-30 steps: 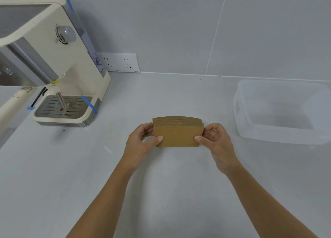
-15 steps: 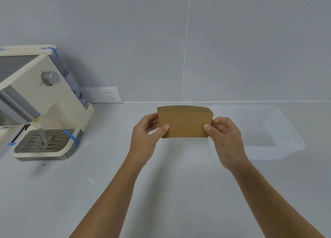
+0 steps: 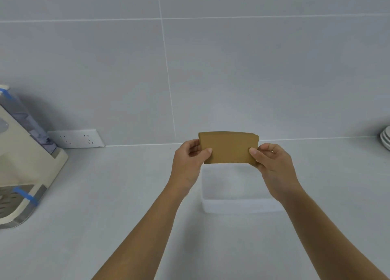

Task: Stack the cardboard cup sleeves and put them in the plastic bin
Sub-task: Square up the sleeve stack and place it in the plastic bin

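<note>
Both hands, left hand (image 3: 187,161) and right hand (image 3: 272,165), pinch the sleeve stack (image 3: 229,148) by its ends, long axis level left-right, above the plastic bin (image 3: 238,203).

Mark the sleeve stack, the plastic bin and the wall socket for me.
sleeve stack (image 3: 229,148): head view, front face of the stack.
plastic bin (image 3: 238,206): head view, near wall.
wall socket (image 3: 77,138): head view, middle of the plate.

Grey counter (image 3: 105,195) with plastic bin (image 3: 242,206), coffee machine (image 3: 25,174), plates (image 3: 385,138).
</note>
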`<state>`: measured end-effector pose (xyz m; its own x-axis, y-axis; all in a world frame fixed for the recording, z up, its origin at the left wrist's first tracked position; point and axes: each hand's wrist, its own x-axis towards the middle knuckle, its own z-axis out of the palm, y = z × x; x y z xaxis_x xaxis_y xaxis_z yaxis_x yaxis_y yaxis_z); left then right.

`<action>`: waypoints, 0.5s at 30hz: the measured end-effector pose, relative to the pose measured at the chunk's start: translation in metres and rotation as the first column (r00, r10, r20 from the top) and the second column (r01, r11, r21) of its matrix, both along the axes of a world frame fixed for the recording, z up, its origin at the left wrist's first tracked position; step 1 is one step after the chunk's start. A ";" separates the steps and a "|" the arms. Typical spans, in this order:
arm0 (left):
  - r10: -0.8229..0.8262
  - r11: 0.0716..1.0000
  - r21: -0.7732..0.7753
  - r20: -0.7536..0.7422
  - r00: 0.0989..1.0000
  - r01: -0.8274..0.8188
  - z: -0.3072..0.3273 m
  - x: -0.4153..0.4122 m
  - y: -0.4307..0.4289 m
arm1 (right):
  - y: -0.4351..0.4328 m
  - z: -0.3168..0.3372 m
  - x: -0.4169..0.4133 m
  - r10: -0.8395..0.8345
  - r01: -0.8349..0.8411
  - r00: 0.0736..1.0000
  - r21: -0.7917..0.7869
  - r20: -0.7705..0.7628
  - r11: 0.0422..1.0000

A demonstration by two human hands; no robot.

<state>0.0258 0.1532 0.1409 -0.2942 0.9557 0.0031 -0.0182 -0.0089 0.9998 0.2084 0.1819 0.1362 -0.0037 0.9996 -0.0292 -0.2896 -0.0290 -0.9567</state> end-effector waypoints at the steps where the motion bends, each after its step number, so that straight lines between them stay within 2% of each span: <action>1: -0.003 1.000 -0.030 -0.007 1.000 0.003 -0.002 0.007 0.005 | 0.004 -0.002 0.008 0.001 0.000 1.000 -0.023 0.004 1.000; 9: -0.027 0.960 -0.281 -0.035 0.999 0.016 -0.030 0.046 0.036 | 0.039 -0.034 0.050 0.086 -0.070 0.995 -0.281 0.044 0.957; 15: 0.021 0.906 -0.424 0.007 1.000 -0.016 -0.053 0.053 0.052 | 0.062 -0.060 0.054 0.170 -0.113 0.981 -0.442 0.090 0.890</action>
<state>0.0788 0.2049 0.0881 -0.3099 0.8605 -0.4043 -0.0332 0.4152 0.9091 0.2623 0.2440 0.0761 -0.1124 0.8763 -0.4685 -0.1324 -0.4805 -0.8669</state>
